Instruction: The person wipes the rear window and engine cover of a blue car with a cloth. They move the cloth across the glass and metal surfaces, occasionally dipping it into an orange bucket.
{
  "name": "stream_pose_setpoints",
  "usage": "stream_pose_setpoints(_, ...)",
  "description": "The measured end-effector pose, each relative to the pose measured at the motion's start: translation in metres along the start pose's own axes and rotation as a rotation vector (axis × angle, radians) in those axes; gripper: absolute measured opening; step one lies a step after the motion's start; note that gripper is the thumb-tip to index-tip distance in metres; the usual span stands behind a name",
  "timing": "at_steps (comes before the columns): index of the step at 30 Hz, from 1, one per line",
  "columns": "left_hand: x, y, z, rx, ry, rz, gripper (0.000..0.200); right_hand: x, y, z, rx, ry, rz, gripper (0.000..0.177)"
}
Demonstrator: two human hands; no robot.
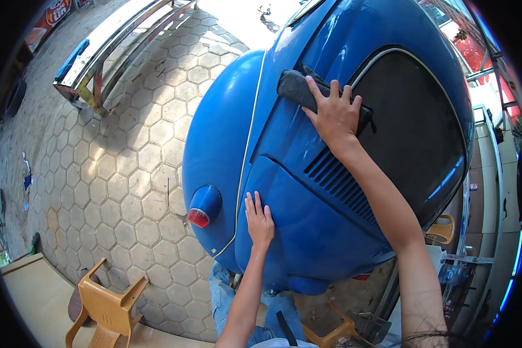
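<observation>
A blue rounded car fills the middle of the view, its rear towards me. My left hand lies flat on the rear lid, fingers stretched out, holding nothing. My right hand grips a folded dark grey cloth from above, against the bodywork beside the rear window. Its fingers spread over the cloth, and part of the cloth is hidden under the palm. Below that hand are the black vent slots. A red tail light sticks out of the fender, left of my left hand.
A tan plastic chair stands at the lower left, and part of another shows near my legs. A long bench stands at the upper left on hexagonal paving. Metal-framed glass shelving lines the right side.
</observation>
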State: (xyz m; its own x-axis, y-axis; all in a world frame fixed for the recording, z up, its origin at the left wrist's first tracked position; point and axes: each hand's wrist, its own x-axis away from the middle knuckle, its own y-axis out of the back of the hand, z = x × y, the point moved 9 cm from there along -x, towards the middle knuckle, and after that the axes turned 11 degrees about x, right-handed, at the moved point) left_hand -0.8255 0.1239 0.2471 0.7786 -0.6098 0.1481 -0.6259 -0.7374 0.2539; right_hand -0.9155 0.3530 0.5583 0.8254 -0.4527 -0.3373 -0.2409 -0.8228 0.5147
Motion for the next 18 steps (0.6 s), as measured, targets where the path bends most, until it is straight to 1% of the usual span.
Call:
stream_pose_setpoints(1,0.003,0.002,0.005,-0.011,0.023,0.017,0.061,0.003,0.001,0.014,-0.028,0.006,0.043,0.069)
stream_pose_setpoints(3,0.010,0.010,0.018,-0.020,0.065,0.040,0.063,0.031,0.007,0.049,-0.053,0.091,0.050,0.072)
stream_pose_setpoints(5,0.017,0.020,0.033,-0.013,0.101,0.063,0.065,0.084,0.008,0.092,-0.187,0.289,0.102,0.080)
stream_pose_setpoints(6,0.025,0.025,0.048,0.010,0.171,0.092,0.063,0.114,0.016,0.114,-0.200,0.383,0.085,0.079)
stream_pose_setpoints(8,0.037,0.039,0.083,0.046,0.291,0.152,0.060,0.167,0.015,0.162,-0.215,0.559,0.163,0.083)
stream_pose_setpoints(9,0.046,0.045,0.110,0.020,0.366,0.138,0.054,0.182,0.013,0.180,-0.244,0.610,0.224,0.082)
stream_pose_setpoints(10,0.057,0.050,0.132,-0.002,0.442,0.125,0.048,0.182,0.017,0.188,-0.253,0.628,0.223,0.081)
stream_pose_setpoints(12,0.071,0.069,0.137,-0.002,0.448,0.068,0.040,0.184,0.018,0.194,-0.262,0.664,0.240,0.080)
stream_pose_setpoints(14,0.089,0.082,0.152,0.000,0.474,0.056,0.036,0.167,0.014,0.182,-0.323,0.674,0.145,0.081)
stream_pose_setpoints(15,0.100,0.091,0.166,0.004,0.498,0.069,0.035,0.147,0.011,0.169,-0.342,0.639,0.117,0.081)
stream_pose_setpoints(16,0.112,0.097,0.180,0.009,0.525,0.080,0.034,0.118,0.012,0.151,-0.338,0.552,0.092,0.082)
stream_pose_setpoints(17,0.126,0.104,0.196,0.006,0.562,0.055,0.033,0.083,0.014,0.125,-0.321,0.391,0.096,0.081)
stream_pose_setpoints(18,0.142,0.109,0.217,-0.002,0.599,0.037,0.033,0.051,0.011,0.095,-0.228,0.215,0.029,0.079)
